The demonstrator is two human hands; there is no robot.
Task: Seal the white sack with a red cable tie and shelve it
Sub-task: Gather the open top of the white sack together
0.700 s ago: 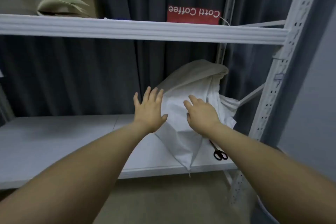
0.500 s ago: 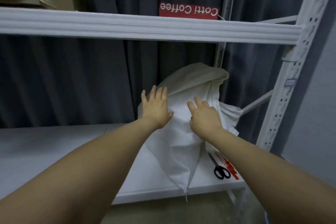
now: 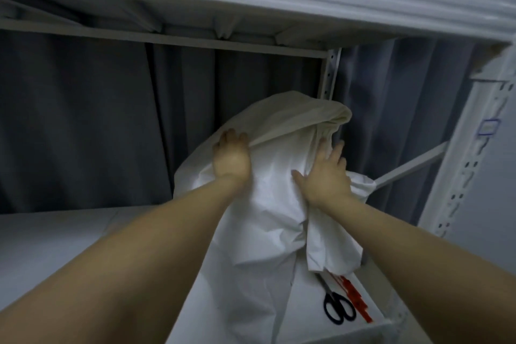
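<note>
White sack is sitting on the lower white shelf at its right end, leaning up against the dark grey curtain behind the rack. Its top is bunching into a cream-coloured fold at the far upper side; contents are not visible through the fabric. Left hand is pressing on the sack's upper left, fingers curling over a fabric ridge, gripping the cloth. Right hand is lying flat on the sack's right side, fingers spread, not clenching anything. Black-handled scissors are lying on the shelf near the right front edge, just beside a bundle of red cable ties. No tie is showing around the sack's neck.
</note>
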